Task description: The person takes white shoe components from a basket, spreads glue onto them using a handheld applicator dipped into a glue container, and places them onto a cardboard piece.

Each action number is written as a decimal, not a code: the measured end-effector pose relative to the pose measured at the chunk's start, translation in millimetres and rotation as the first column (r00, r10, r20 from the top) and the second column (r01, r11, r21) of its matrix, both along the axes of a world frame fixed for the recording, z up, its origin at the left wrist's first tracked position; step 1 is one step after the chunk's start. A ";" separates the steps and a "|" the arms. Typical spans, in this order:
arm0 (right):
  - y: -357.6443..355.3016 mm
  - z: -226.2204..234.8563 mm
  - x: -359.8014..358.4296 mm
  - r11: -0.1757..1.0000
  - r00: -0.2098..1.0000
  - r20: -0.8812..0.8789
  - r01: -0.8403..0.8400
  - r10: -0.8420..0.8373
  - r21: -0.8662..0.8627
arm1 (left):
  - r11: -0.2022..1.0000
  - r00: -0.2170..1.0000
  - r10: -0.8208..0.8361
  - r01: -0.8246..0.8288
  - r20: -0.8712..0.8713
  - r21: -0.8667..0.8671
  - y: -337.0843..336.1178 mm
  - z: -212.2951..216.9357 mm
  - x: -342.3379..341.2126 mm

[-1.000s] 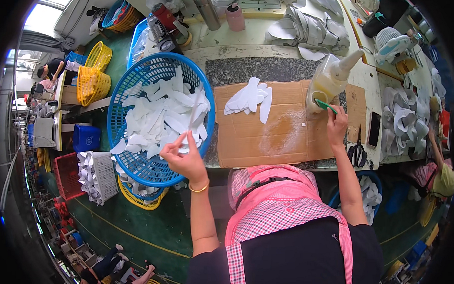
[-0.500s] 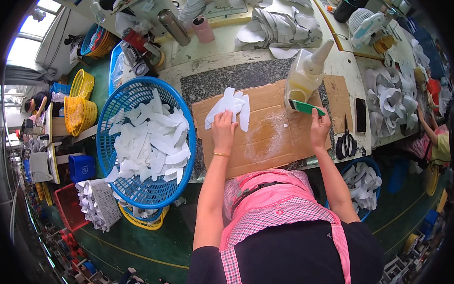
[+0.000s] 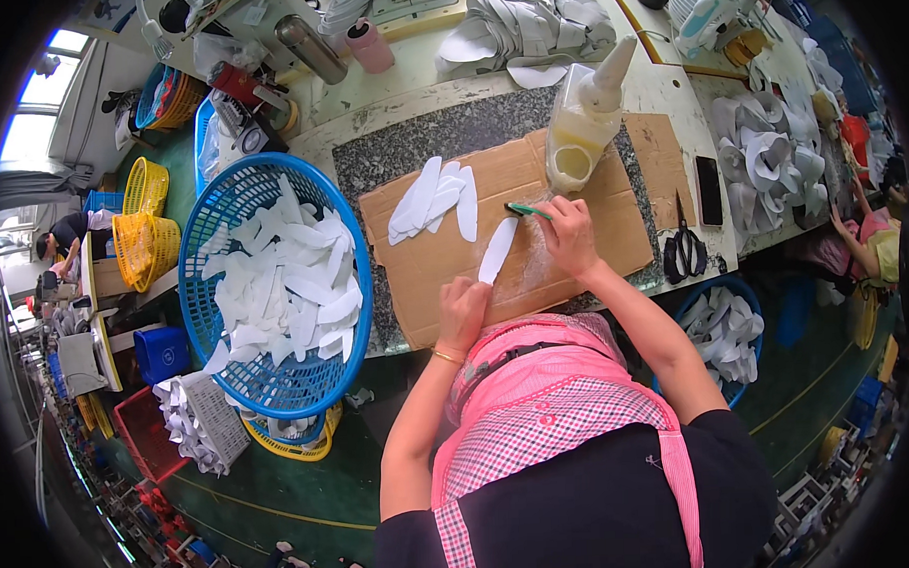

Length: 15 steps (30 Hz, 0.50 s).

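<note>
Left hand: the left hand is resting on the cardboard just below the centre of the frame, its grip narrow, the fingertips holding the lower end of a white strip.
Right hand: the right hand is reaching in right of centre, its grip closing around a green tool.
White strip: it is lying slantwise near the centre of the frame, its upper end pointing at the green tool; whether the two are touching, I cannot tell.
Cardboard: the brown cardboard is lying on a speckled slab across the middle of the frame, carrying the strip.
Strip pile: a small pile of white strips is overlapping on the cardboard's upper left part.
Bottle: a see-through bottle with pale yellow contents is standing above the right hand, its spout pointing toward the upper right.
Basket: a blue basket left of centre is holding many loose white pieces.
Right side: black scissors and a dark phone are lying close together on the desk.
Upper left: a steel flask is standing beside a pink cup.
</note>
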State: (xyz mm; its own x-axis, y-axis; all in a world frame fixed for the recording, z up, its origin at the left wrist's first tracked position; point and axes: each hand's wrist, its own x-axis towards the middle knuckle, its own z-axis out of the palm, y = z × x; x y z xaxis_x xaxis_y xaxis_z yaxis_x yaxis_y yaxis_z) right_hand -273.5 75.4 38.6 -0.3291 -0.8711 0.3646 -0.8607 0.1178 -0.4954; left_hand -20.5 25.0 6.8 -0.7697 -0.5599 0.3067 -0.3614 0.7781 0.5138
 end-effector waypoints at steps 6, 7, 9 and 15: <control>38.2 -3.9 46.5 0.858 0.858 0.025 -0.513 0.513 0.001 | 0.979 0.982 0.176 -0.181 -0.067 -0.090 3.3 -3.4 2.5; 39.6 -3.4 44.0 0.896 0.895 0.052 -0.444 0.443 0.011 | 0.982 0.984 0.164 -0.169 -0.065 -0.088 2.2 -2.4 2.0; 33.2 0.9 29.9 0.968 0.967 0.052 -0.250 0.251 -0.016 | 0.984 0.987 0.149 -0.154 -0.063 -0.085 2.6 1.4 1.7; 18.9 6.6 1.4 0.949 0.930 0.281 0.285 -0.239 -0.136 | 0.826 0.849 0.525 -0.489 -0.068 0.280 9.1 12.8 -12.7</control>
